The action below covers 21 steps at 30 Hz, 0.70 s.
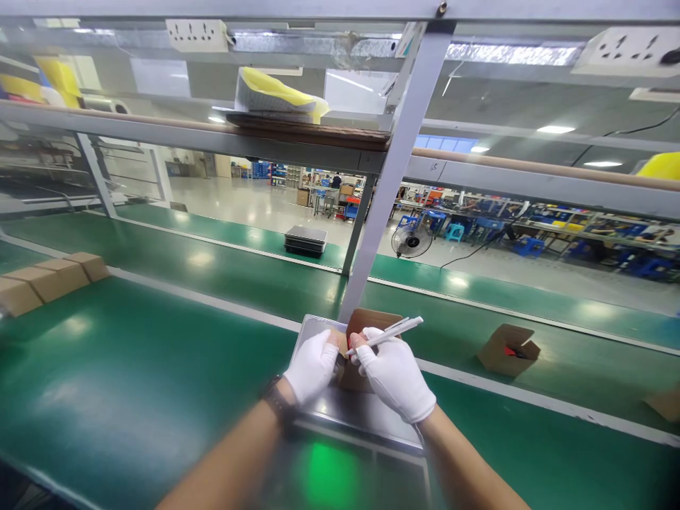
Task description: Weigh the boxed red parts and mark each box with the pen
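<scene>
Rm over grn surface L, post ahead, ctn R

And what a stretch of floor here, pale and glossy, throwing light back in streaks! Across it, workbenches run along the right, blue stools tucked in near them and a black fan facing this way. Far off to the left of the slanting post, shelving lines up, its details too small to read. Overhead, a ceiling light glows white, with a bluish strip shining beyond.
</scene>
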Available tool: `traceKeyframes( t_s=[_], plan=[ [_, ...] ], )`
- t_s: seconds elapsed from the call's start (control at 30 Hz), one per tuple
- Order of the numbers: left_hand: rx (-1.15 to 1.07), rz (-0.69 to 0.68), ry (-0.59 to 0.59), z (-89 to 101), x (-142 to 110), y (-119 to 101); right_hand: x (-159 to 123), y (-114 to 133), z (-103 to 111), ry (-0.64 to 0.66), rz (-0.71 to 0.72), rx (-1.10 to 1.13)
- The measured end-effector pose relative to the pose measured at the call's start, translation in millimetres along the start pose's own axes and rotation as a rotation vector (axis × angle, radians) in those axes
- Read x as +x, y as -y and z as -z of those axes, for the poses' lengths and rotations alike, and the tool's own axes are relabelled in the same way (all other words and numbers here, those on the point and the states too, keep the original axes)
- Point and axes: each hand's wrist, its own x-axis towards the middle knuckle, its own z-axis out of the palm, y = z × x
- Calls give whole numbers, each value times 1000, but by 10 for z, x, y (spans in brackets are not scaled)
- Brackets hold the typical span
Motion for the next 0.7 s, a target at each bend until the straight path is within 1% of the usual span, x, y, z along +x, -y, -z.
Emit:
traceKeyframes(
  t_s=[0.17, 0.37, 0.7],
  plan=[
    [-24, 30, 21, -1, 0, 14, 1, 23, -5, 14, -22, 51],
    [-14, 29, -5, -2, 0, 1, -7, 46, 17, 36, -44, 67],
    [-13, 54, 15, -5, -5, 3, 3, 47, 4, -21, -32, 0]
  ],
)
